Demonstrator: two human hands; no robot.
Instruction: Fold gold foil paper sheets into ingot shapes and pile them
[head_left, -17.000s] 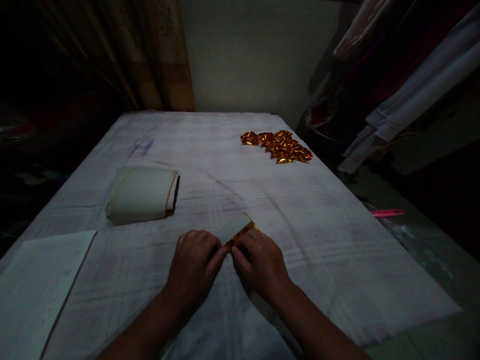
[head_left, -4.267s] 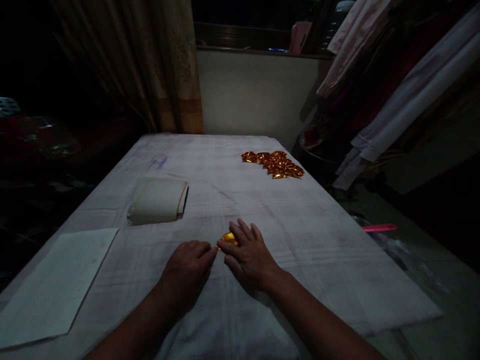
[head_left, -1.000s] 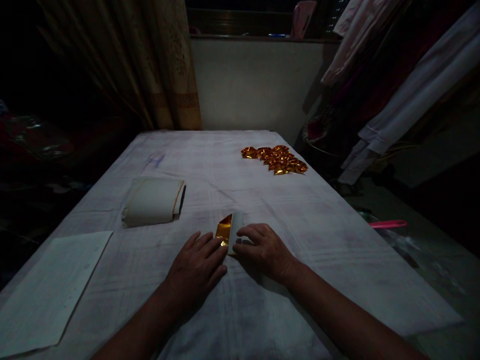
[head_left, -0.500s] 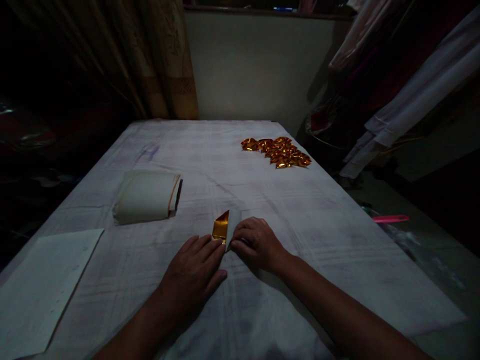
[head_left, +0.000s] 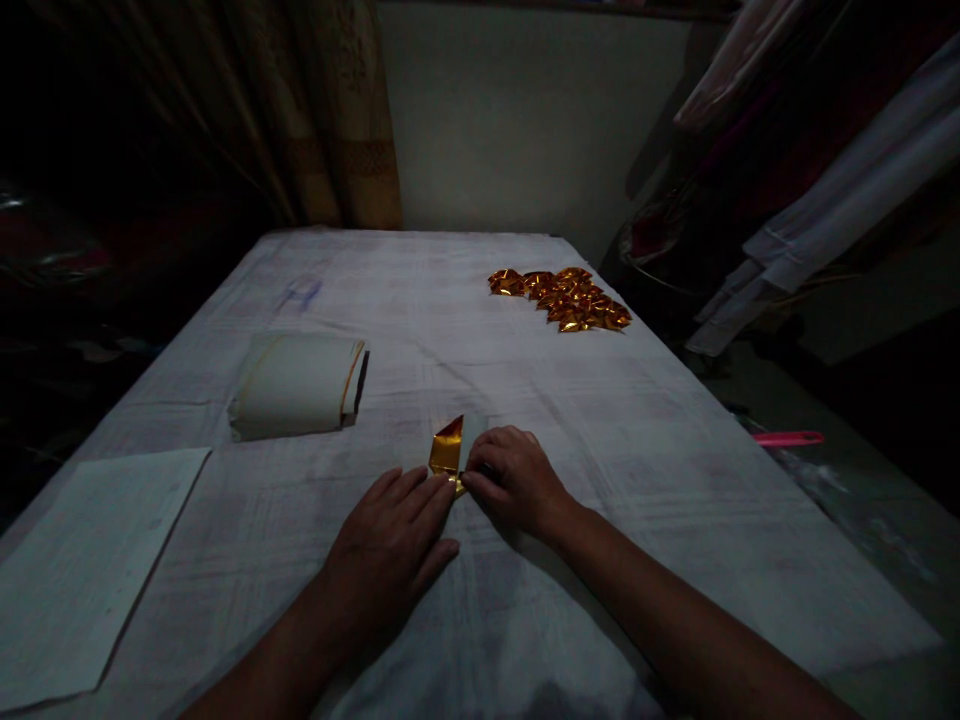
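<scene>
A small gold foil paper [head_left: 449, 448], white on its back, lies partly folded on the cloth-covered table [head_left: 675, 480] just beyond my hands. My left hand [head_left: 390, 545] rests flat with its fingers stretched out, the fingertips touching the paper's near corner. My right hand [head_left: 512, 478] has its fingers curled and pressed on the white right flap of the paper. A pile of several finished gold foil pieces [head_left: 564, 298] lies at the far right of the table.
A stack of white papers with gold edges [head_left: 296, 385] sits to the left. A large white sheet [head_left: 82, 570] lies at the near left corner. Curtains hang behind; clothes hang at the right. A pink object [head_left: 787, 438] lies off the table's right edge.
Over the last second the paper stayed in place while my right hand's fingers curled tighter over its white flap. My left hand kept flat at the near corner. The camera tilted slightly.
</scene>
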